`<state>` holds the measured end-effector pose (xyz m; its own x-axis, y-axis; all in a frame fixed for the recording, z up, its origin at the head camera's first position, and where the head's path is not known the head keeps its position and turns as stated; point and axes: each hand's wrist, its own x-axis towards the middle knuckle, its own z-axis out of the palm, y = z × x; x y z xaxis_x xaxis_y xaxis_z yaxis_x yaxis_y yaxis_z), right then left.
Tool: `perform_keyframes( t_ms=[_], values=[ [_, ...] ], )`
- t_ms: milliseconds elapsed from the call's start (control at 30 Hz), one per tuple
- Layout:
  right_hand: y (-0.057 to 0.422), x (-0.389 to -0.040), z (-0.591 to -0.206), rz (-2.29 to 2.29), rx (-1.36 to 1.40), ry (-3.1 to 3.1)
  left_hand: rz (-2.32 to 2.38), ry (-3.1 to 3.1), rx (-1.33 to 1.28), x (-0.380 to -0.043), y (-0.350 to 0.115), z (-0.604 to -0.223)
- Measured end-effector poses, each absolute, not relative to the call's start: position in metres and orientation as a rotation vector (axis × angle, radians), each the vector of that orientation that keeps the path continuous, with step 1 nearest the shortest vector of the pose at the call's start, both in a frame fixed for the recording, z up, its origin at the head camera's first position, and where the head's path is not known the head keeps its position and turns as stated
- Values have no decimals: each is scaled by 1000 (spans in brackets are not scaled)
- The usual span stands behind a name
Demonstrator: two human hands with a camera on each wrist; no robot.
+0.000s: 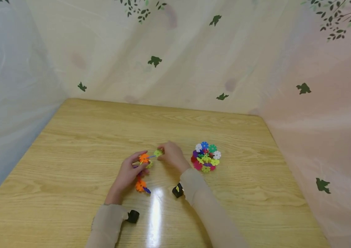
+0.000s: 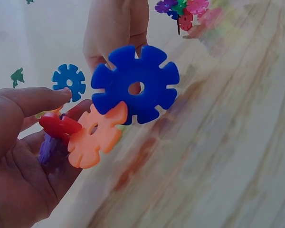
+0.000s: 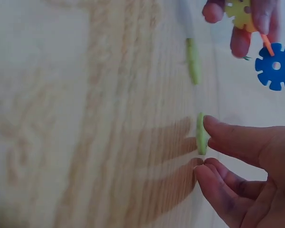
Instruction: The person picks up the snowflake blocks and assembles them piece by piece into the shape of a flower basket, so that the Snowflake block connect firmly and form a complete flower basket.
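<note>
My left hand [image 1: 129, 173] grips a chain of interlocking notched plastic discs near its middle. An orange disc [image 1: 144, 158] shows by its fingertips, and a second orange disc with a dark blue one [image 1: 146, 190] hangs below the palm. Up close in the left wrist view are a large blue disc [image 2: 154, 92], a pale orange disc [image 2: 97, 135] and a red disc [image 2: 59, 126]. At the chain's far end, my right hand [image 1: 173, 155] pinches a light green disc [image 3: 201, 134] seen edge-on between thumb and finger. A lighter blue disc joins this end to the rest.
To the right of my right hand, a pile of loose multicoloured discs [image 1: 205, 159] lies on the wooden table [image 1: 240, 206]. Fabric walls [image 1: 178, 75] with printed birds and leaves stand around the table's back and sides. Both wrists carry small black cameras [image 1: 133, 216].
</note>
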<state>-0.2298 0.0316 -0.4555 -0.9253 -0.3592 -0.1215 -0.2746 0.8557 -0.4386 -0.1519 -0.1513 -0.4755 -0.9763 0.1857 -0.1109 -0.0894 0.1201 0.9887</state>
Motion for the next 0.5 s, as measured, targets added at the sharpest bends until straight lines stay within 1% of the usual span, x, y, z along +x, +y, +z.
perform_keyframes(
  t_ms=[133,233,333,500],
  values=[
    [29,-232,-456,-528,-461,2839,1945,2182,94,-152,-152,-476],
    [33,-231,-455,-574,-456,2845,1944,2185,106,-153,-152,-477],
    [40,-226,-454,-735,-442,2821,1947,2187,119,-153,-151,-478],
    [53,-211,-447,-1199,-272,2616,1942,2202,145,-152,-151,-477]
  ],
)
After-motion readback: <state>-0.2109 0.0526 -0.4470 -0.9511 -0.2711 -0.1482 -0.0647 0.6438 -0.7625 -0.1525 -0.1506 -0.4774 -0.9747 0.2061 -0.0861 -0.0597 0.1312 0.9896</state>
